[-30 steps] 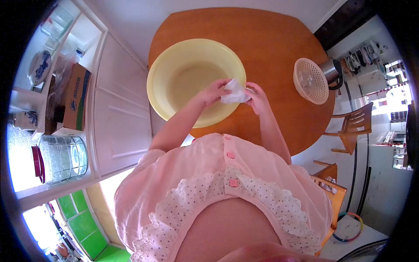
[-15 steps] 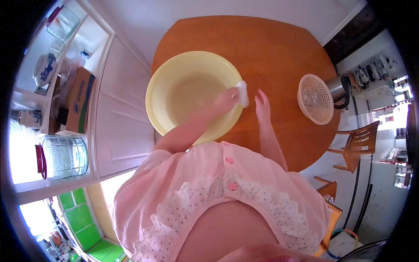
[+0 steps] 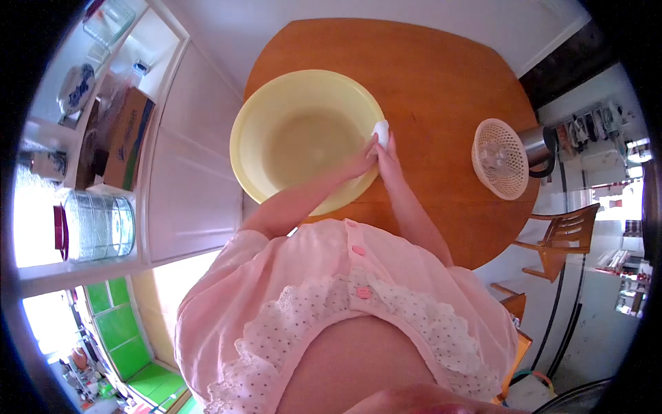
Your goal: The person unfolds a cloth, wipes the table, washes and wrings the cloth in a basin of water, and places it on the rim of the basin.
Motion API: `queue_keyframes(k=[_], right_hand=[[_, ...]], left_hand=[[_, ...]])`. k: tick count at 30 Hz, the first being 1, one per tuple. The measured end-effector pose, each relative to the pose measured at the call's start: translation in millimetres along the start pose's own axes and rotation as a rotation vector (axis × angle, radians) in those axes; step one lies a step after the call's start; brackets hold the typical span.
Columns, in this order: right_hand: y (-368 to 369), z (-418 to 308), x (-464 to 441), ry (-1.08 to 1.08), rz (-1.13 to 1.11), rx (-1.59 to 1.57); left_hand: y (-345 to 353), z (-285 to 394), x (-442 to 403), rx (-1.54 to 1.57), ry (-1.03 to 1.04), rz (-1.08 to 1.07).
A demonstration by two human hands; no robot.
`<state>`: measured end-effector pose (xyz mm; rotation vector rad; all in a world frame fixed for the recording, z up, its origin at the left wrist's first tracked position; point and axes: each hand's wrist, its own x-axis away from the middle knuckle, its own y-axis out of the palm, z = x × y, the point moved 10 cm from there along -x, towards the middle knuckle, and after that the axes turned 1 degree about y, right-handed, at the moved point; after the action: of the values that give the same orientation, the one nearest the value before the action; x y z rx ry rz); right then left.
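Note:
A small, smooth white object (image 3: 380, 130) with a rounded end stands up between my hands, over the right rim of a large pale yellow basin (image 3: 258, 117). Its kind I cannot make out. My left hand (image 3: 362, 160), reaching across the basin, is closed around its lower left side. From the right, my right hand (image 3: 389, 157) presses against the same object, with its fingers up along it and the two hands touching. The basin appears to hold cloudy water (image 3: 310, 145).
Under the basin is a brown wooden table (image 3: 448, 90). A pale perforated basket (image 3: 514, 183) with something clear inside stands on its right side, beside a metal kettle (image 3: 534, 145). Wooden chairs (image 3: 569, 234) are at the right. White shelves with a glass jar (image 3: 103, 224) flank the left.
My right hand has moved left and up from beside the basin to meet my left hand at the white object. That object, blurred before, now shows more upright.

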<state>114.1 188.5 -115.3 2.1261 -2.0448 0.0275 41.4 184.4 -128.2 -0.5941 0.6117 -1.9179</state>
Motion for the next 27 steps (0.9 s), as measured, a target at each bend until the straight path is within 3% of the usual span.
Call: queue_keyframes(k=[2, 4, 8, 13, 16, 19, 23, 27], right_hand=[[1, -9, 3, 0.067, -0.005, 0.209], [2, -25, 11, 0.011, -0.058, 0.295], [-16, -5, 8, 0.053, -0.011, 0.341], [-34, -2, 44, 0.07, 0.024, 0.36], [-47, 18, 72, 0.073, 0.082, 0.4], [-68, 52, 110, 0.128, 0.137, 0.498], [-92, 59, 180, 0.271, 0.237, 0.601], [-124, 55, 221, 0.261, 0.328, 0.661]], left_hand=[[-24, 5, 13, -0.238, -0.131, 0.035], [-15, -36, 8, -0.522, -0.041, 0.152], [-58, 6, 73, -0.529, -0.075, 0.143], [-55, 33, 134, -0.474, -0.078, 0.197], [-46, 46, 152, -0.49, 0.019, 0.251], [-29, 68, 165, -0.83, 0.117, 0.304], [6, 95, 183, -0.704, 0.305, 0.314], [40, 119, 187, -0.572, 0.477, 0.291]])
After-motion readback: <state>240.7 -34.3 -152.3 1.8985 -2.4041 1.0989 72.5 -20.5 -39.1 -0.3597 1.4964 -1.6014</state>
